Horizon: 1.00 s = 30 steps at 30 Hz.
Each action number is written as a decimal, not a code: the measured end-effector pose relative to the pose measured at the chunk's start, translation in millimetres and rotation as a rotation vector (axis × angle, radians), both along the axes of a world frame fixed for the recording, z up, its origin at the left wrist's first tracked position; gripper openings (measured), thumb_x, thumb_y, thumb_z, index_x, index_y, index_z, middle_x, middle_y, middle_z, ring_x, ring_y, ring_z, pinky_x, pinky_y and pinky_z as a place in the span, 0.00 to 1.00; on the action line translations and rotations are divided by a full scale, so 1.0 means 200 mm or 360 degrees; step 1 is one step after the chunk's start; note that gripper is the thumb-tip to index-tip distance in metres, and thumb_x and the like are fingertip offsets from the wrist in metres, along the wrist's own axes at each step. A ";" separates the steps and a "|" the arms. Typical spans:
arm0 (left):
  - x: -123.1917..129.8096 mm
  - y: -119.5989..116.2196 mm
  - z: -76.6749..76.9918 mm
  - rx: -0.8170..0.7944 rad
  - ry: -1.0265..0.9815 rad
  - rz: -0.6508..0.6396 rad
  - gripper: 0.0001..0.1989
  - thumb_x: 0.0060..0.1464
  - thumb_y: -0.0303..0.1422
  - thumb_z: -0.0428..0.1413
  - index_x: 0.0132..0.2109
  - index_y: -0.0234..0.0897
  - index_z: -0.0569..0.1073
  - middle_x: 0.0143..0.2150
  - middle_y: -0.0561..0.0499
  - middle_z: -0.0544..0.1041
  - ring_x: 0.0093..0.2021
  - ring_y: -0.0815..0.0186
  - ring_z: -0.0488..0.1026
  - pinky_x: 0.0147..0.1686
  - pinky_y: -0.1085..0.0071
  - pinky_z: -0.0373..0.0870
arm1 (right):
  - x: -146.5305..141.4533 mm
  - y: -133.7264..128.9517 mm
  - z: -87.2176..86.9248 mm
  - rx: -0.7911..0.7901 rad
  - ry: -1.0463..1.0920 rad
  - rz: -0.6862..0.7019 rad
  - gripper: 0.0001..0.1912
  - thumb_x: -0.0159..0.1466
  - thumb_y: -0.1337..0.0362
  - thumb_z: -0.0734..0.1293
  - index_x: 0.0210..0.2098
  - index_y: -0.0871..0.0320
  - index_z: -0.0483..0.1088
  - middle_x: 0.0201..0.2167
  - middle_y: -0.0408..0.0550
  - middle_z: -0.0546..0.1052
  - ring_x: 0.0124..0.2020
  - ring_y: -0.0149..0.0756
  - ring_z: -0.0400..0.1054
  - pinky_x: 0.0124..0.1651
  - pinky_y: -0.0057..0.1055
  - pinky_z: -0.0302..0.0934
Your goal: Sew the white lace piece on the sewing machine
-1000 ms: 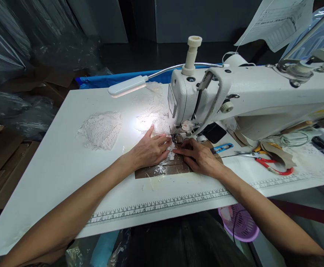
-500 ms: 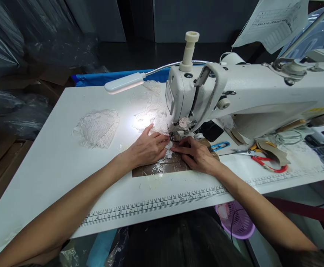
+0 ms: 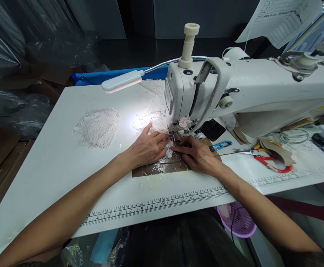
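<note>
White lace fabric (image 3: pixel 152 111) runs under the needle area of a white sewing machine (image 3: pixel 178 89). My left hand (image 3: pixel 150 147) lies on the lace just left of the presser foot, thumb spread and fingers resting flat. To the right of the foot, my right hand (image 3: pixel 197 154) has its fingers bent together at the lace edge, pressing it down. A narrow strip of lace shows between the two hands, over a brown taped plate (image 3: pixel 159 170). A separate folded lace piece (image 3: pixel 99 128) sits on the table at the left.
A lamp (image 3: pixel 123 81) shines on the lace. Right of my hands are blue thread snips (image 3: pixel 221 145), red-handled scissors (image 3: pixel 274 165) and a black object (image 3: pixel 213 129). A printed ruler (image 3: pixel 162 204) follows the table's front edge; a purple basket (image 3: pixel 238 220) stands below.
The view has shifted slightly, so the machine and tools on the right appear a little displaced. Both hands keep nearly the same places on the lace.
</note>
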<state>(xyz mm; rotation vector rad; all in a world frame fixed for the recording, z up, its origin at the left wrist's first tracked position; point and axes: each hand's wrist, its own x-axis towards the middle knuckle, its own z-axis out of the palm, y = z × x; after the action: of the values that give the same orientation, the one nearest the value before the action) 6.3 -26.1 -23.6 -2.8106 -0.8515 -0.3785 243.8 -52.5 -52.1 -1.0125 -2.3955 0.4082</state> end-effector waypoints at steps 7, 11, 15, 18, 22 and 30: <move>0.01 0.00 0.00 -0.0013 0.0021 0.0071 0.15 0.64 0.34 0.47 0.51 0.33 0.72 0.51 0.44 0.74 0.45 0.59 0.74 0.58 0.45 0.59 | 0.00 0.00 0.00 0.0003 -0.0005 0.0000 0.18 0.66 0.66 0.60 0.53 0.53 0.72 0.46 0.55 0.66 0.46 0.43 0.66 0.49 0.45 0.67; 0.03 -0.01 -0.01 -0.0011 0.0038 0.0135 0.16 0.65 0.34 0.46 0.53 0.32 0.71 0.52 0.42 0.73 0.47 0.58 0.72 0.56 0.50 0.62 | -0.02 -0.01 0.00 0.0025 -0.0059 -0.0067 0.19 0.67 0.64 0.60 0.55 0.54 0.70 0.46 0.55 0.66 0.44 0.43 0.66 0.47 0.46 0.68; 0.06 -0.02 -0.02 0.0004 0.0059 0.0293 0.17 0.66 0.35 0.45 0.53 0.28 0.70 0.45 0.41 0.74 0.44 0.58 0.71 0.48 0.56 0.65 | -0.01 0.00 0.00 -0.0022 -0.0028 -0.0093 0.19 0.67 0.64 0.59 0.56 0.54 0.69 0.48 0.56 0.65 0.45 0.43 0.67 0.47 0.45 0.67; 0.08 -0.03 -0.02 0.0005 0.0039 0.0354 0.17 0.66 0.36 0.44 0.51 0.29 0.70 0.43 0.42 0.73 0.42 0.58 0.70 0.43 0.58 0.64 | 0.01 0.00 0.01 -0.0121 0.0059 -0.0105 0.20 0.67 0.65 0.59 0.57 0.55 0.68 0.44 0.54 0.67 0.41 0.39 0.68 0.45 0.40 0.68; 0.09 -0.03 -0.03 0.0040 -0.0028 0.0397 0.16 0.65 0.37 0.45 0.50 0.31 0.70 0.43 0.42 0.72 0.38 0.59 0.68 0.39 0.59 0.61 | 0.03 0.01 0.03 -0.0135 0.0125 -0.0167 0.21 0.67 0.66 0.59 0.59 0.56 0.66 0.35 0.50 0.69 0.34 0.35 0.67 0.40 0.35 0.67; -0.01 0.01 0.03 -0.0108 -0.0335 -0.0131 0.08 0.62 0.31 0.51 0.45 0.32 0.71 0.45 0.43 0.74 0.43 0.61 0.71 0.41 0.61 0.70 | 0.04 0.01 0.04 -0.0102 0.0145 -0.0212 0.19 0.67 0.67 0.58 0.56 0.55 0.68 0.40 0.50 0.72 0.37 0.36 0.68 0.42 0.36 0.66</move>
<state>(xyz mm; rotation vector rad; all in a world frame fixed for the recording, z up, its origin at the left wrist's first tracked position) 3.5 -23.2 -18.6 -2.9127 -0.8035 -0.6805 250.9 -50.7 -44.1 -1.1494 -2.2321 0.4752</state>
